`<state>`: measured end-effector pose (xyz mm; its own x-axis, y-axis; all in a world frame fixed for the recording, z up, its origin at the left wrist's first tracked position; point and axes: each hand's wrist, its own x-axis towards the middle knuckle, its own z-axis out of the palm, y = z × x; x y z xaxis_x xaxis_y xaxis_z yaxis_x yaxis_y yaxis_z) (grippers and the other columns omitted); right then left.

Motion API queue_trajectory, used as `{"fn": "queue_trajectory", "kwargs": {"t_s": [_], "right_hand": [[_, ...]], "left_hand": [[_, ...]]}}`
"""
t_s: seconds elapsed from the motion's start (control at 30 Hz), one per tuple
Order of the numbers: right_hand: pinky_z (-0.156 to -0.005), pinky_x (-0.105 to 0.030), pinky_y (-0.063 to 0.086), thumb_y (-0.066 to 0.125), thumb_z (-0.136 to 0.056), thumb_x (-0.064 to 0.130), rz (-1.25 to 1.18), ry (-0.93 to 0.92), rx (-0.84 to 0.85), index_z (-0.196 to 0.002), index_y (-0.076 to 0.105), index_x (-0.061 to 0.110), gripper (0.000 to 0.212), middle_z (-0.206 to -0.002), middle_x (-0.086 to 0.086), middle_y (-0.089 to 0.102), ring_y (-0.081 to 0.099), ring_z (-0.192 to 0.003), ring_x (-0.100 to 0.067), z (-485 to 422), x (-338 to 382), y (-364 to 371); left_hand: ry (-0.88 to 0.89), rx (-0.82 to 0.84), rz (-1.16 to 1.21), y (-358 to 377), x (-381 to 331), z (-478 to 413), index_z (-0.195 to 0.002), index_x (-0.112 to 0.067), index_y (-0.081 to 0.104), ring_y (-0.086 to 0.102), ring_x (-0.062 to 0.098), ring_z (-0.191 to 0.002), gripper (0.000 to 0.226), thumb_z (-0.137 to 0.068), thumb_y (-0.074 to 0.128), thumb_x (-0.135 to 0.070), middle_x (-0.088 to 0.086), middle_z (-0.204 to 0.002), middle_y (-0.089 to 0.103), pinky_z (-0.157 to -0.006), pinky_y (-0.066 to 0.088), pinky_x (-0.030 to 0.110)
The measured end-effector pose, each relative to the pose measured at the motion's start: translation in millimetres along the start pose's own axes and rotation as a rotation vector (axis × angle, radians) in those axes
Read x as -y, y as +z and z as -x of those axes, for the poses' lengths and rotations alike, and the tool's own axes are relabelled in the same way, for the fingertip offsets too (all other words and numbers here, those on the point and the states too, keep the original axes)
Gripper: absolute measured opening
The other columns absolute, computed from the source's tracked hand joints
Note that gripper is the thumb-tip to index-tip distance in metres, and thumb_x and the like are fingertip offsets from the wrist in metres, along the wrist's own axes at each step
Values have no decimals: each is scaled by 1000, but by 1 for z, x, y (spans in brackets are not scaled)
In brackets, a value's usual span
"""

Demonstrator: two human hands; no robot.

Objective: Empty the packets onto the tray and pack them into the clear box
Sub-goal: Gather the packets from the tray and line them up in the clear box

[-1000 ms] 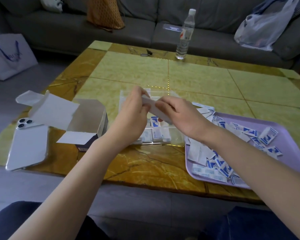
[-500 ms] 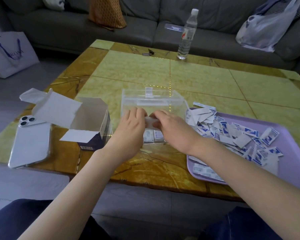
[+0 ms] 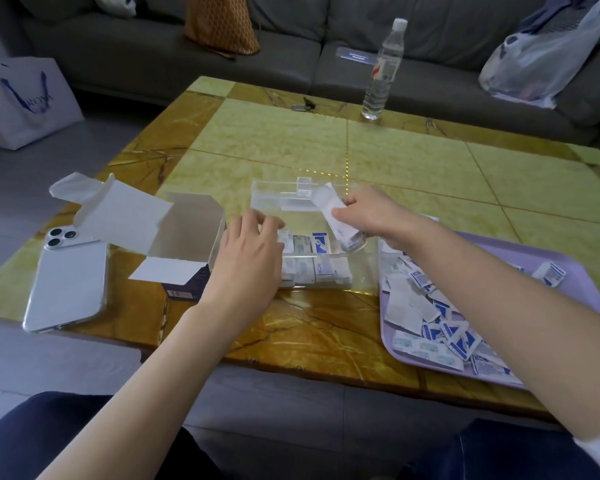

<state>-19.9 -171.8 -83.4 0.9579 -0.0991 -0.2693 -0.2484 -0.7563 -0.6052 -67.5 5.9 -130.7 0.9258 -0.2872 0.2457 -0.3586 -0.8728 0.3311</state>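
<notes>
the clear box [image 3: 362, 271], straight-walled plastic, sits near the front edge of the marbled table [image 3: 291, 143], between an open white card carton [image 3: 187, 220] and a flat lilac tray [image 3: 589, 285] at the front right corner. the right hand [image 3: 374, 216] curls its fingers round a slim stack of packets [image 3: 323, 200], tilted over the box's right side. the left hand [image 3: 246, 261] hangs at its left wall, fingers loosely bent, holding nothing. flat blue-and-white sachets [image 3: 321, 271] line the box floor; loose packets [image 3: 444, 330] heap on the tray. smooth tile runs back to a bottle [image 3: 383, 71] at the far edge.
</notes>
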Motion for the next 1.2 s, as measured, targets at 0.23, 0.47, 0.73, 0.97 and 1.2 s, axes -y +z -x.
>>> {"fn": "queue_trajectory", "kwargs": {"t_s": [0.23, 0.47, 0.73, 0.97, 1.2], "right_hand": [[-50, -22, 51, 52, -96, 15, -47, 318, 209, -110, 48, 7, 17, -103, -8, 52, 53, -61, -14, -21, 7, 20], [-56, -23, 39, 43, -98, 11, 171, 334, 239, -84, 44, 6, 15, -82, -11, 47, 47, -59, -18, -32, 13, 49], [-50, -24, 34, 48, -96, 36, 495, 174, 233, -63, 42, 8, 44, -61, -4, 45, 41, -52, -16, -22, 16, 45], [-39, -10, 42, 68, -84, 15, 219, 161, 212, -69, 52, 5, 24, -67, -7, 54, 57, -43, -5, -23, 2, 35], [-47, -16, 48, 62, -89, 11, 77, 231, 132, -109, 59, -5, 26, -67, -6, 58, 55, -50, -10, -17, -15, 13]], "left_hand": [[54, -22, -27, 2, 4, 4, -107, -11, 55, 37, 24, -104, 25, -97, 42, -29, 7, -109, 46, -91, 32, 32], [61, 3, -35, 1, 5, 4, -109, -13, 54, 35, 24, -107, 27, -98, 40, -34, 7, -112, 44, -90, 31, 32], [41, 34, -42, 2, 7, 1, -112, -15, 51, 32, 22, -110, 30, -98, 36, -38, 4, -115, 42, -92, 28, 29], [33, 47, -38, 2, 5, 0, -111, -16, 51, 32, 22, -111, 29, -98, 36, -37, 4, -116, 43, -93, 28, 30], [32, 53, -49, 3, 6, 0, -112, -15, 50, 32, 22, -112, 29, -99, 35, -36, 4, -117, 42, -93, 29, 30]]}}
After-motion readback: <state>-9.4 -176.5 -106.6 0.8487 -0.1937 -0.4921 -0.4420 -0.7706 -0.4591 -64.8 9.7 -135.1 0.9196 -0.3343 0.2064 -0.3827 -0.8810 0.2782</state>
